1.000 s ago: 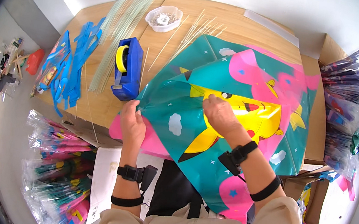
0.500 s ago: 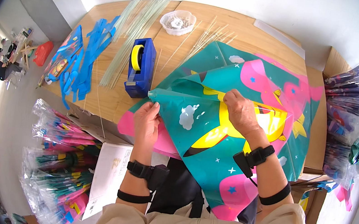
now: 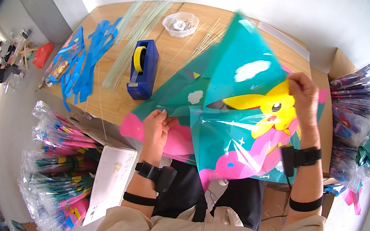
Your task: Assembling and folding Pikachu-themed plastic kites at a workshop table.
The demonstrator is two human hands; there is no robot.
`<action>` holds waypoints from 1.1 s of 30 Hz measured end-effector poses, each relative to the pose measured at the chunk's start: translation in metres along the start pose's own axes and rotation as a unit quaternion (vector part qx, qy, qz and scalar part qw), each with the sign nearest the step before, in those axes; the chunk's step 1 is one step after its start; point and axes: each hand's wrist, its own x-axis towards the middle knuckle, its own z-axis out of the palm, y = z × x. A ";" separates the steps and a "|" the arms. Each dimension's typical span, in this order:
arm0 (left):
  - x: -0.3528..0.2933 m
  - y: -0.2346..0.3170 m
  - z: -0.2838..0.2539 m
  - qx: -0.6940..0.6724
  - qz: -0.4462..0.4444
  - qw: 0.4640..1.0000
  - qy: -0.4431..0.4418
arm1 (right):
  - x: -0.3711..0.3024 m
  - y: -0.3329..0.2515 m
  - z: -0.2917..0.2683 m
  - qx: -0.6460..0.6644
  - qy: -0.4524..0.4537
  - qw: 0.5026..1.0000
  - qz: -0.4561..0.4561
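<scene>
A thin glossy kite sheet (image 3: 217,87), teal and pink with white clouds and a yellow cartoon figure, hangs raised and bent over the near part of the table. Its right side is pinched by my right hand (image 3: 305,97), closed at the yellow part. My left hand (image 3: 157,128) has its fingers pressed together on the teal edge at the left, low above the pink part. More teal and pink sheets (image 3: 158,138) lie flat beneath, largely covered by the raised one. Left of them stands a blue tape dispenser (image 3: 143,79) with a yellow roll.
Blue strips (image 3: 90,64) and pale thin rods (image 3: 133,47) lie at the table's left. A clear tub (image 3: 179,25) of small parts sits at the back, beside loose sticks (image 3: 210,38). Boxes of bagged goods (image 3: 64,169) and hanging bundles (image 3: 350,120) flank the table.
My right hand has moved right and up, lifting and swinging the sheet so its tip points toward the back. My left hand has moved slightly down and right, away from the dispenser.
</scene>
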 end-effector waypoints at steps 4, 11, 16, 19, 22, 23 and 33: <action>-0.001 -0.005 0.005 -0.018 -0.004 1.000 0.021 | -0.011 0.004 -0.064 0.093 0.051 0.994 0.026; 0.004 -0.010 0.005 -0.032 -0.006 0.999 0.014 | -0.045 0.035 -0.177 0.319 0.178 0.930 0.036; 0.013 -0.013 0.004 -0.019 0.003 0.998 0.058 | -0.074 0.051 -0.239 0.384 0.198 0.901 0.029; 0.010 -0.008 0.010 0.027 0.010 0.995 0.093 | -0.092 0.056 -0.276 0.420 0.219 0.880 0.017; 0.020 -0.006 0.006 0.040 0.004 0.994 0.106 | -0.111 0.059 -0.312 0.436 0.283 0.853 0.040; 0.022 -0.004 0.008 0.105 0.011 0.989 0.104 | -0.117 0.063 -0.325 0.405 0.355 0.840 0.066; -0.008 0.010 0.079 0.695 0.447 0.563 0.010 | -0.222 0.027 -0.306 -0.273 0.278 0.914 0.112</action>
